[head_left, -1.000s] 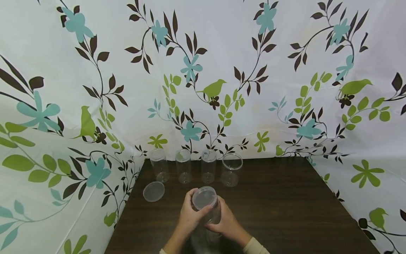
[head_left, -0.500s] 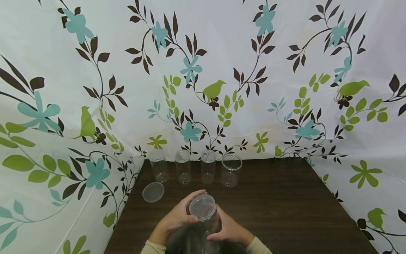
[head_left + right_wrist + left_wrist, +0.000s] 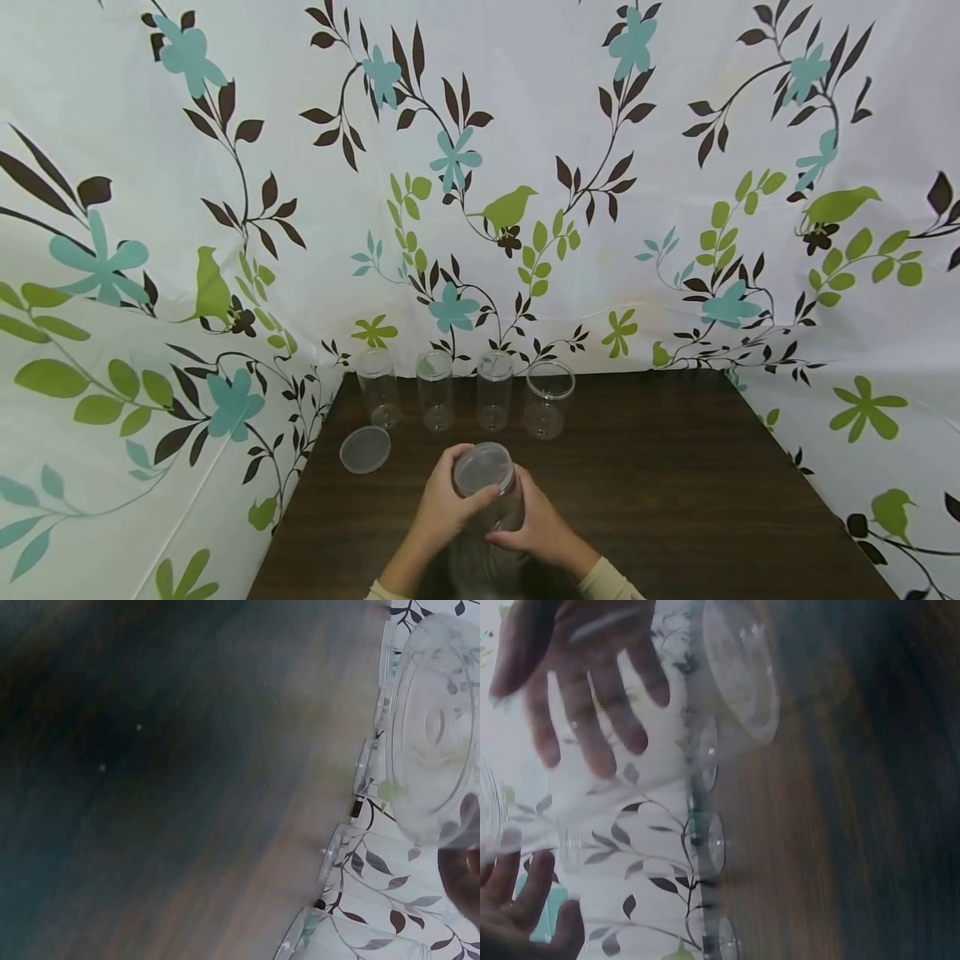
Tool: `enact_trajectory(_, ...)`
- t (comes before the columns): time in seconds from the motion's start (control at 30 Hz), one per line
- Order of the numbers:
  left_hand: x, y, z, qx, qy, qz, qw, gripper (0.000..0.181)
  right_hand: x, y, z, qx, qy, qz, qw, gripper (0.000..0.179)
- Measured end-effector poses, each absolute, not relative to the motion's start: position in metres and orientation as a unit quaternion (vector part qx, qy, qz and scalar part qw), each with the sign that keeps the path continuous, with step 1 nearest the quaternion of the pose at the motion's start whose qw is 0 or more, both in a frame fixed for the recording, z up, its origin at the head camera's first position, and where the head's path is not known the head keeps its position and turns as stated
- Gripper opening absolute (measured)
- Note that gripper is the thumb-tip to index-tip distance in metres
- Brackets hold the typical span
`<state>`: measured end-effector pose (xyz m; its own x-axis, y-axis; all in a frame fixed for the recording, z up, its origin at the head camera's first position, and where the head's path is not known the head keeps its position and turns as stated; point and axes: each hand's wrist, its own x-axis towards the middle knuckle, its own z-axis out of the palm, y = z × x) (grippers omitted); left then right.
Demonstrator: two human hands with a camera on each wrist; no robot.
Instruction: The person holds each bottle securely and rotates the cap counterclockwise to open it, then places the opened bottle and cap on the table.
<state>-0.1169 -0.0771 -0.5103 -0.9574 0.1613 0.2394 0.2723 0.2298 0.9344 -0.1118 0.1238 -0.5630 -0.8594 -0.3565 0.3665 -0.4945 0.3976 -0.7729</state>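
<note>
Both hands are on a clear plastic jar (image 3: 508,510) held close to the front of the table, its round translucent lid (image 3: 483,468) turned up. My left hand (image 3: 441,504) curls round the lid end, thumb across the near rim and fingers on the far left side. Lower down, my right hand (image 3: 542,527) grips the jar's body from the right. In the left wrist view the jar's round base (image 3: 741,675) hangs above the tabletop. The same base (image 3: 431,735) shows large in the right wrist view, with a fingertip (image 3: 459,881) by it.
Along the back edge of the dark wooden table (image 3: 675,483) stand several clear jars, among them a lidded jar (image 3: 435,396) and an open-topped jar (image 3: 545,408) at the right end. A loose lid (image 3: 365,449) lies front left of them. Patterned cloth (image 3: 525,275) hangs behind.
The held jar dipped toward the body half a second ago and is now back up. My left hand's fingers, straighter then, have curled round the lid again. The standing jars stayed put.
</note>
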Motion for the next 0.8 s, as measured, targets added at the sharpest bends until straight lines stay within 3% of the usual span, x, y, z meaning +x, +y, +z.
enact_trajectory(0.2, -0.114, -0.067, -0.508, -0.089, -0.810, -0.570, 0.106, 0.074, -0.111, 0.120, -0.562, 0.232, -0.846, 0.470, 0.099, 0.098)
enact_trajectory(0.5, -0.113, -0.068, -0.504, -0.066, -0.811, -0.569, 0.116, 0.074, -0.110, 0.119, -0.561, 0.226, -0.854, 0.456, 0.107, 0.098)
enact_trajectory(0.8, -0.119, -0.089, -0.511, -0.062, -0.783, -0.608, 0.117, 0.059, -0.113, 0.127, -0.564, 0.198, -0.850, 0.479, 0.097, 0.102)
